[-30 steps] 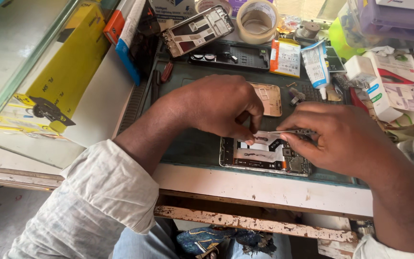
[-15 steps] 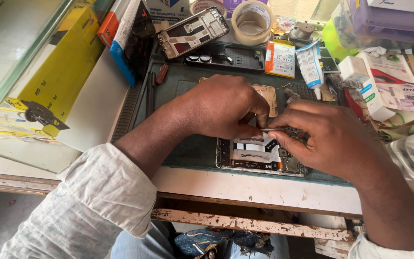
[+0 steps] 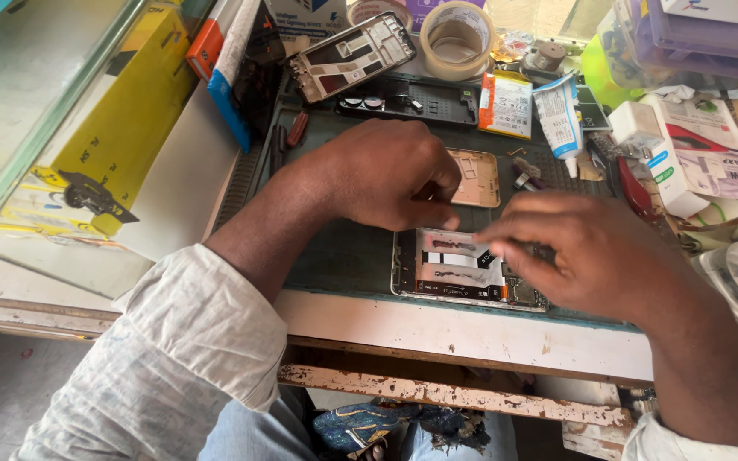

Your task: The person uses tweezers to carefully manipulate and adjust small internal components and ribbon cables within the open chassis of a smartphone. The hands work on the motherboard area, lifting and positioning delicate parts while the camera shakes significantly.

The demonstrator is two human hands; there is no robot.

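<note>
An opened phone (image 3: pixel 459 269) lies with its back off on the green mat (image 3: pixel 343 256), near the bench's front edge. My left hand (image 3: pixel 377 175) rests curled at the phone's top edge, with its fingertips tucked under and hidden. My right hand (image 3: pixel 591 256) hovers over the phone's right part. It is blurred by motion, with the fingers pointing left. Whether it holds anything cannot be made out. A small gold plate (image 3: pixel 476 177) lies just behind the phone, next to my left hand.
Behind my hands lie a bare phone frame (image 3: pixel 352 55), a dark back cover (image 3: pixel 412 98), a tape roll (image 3: pixel 457 38), an orange-white packet (image 3: pixel 506 104) and a glue tube (image 3: pixel 557 115). White boxes (image 3: pixel 711 158) and a red-handled tool (image 3: pixel 634 188) crowd the right. A yellow box (image 3: pixel 121 128) leans at the left.
My right hand held thin tweezers at the phone's top edge. It has since shifted a little right and blurred, and the tweezers no longer show. My left hand stays put.
</note>
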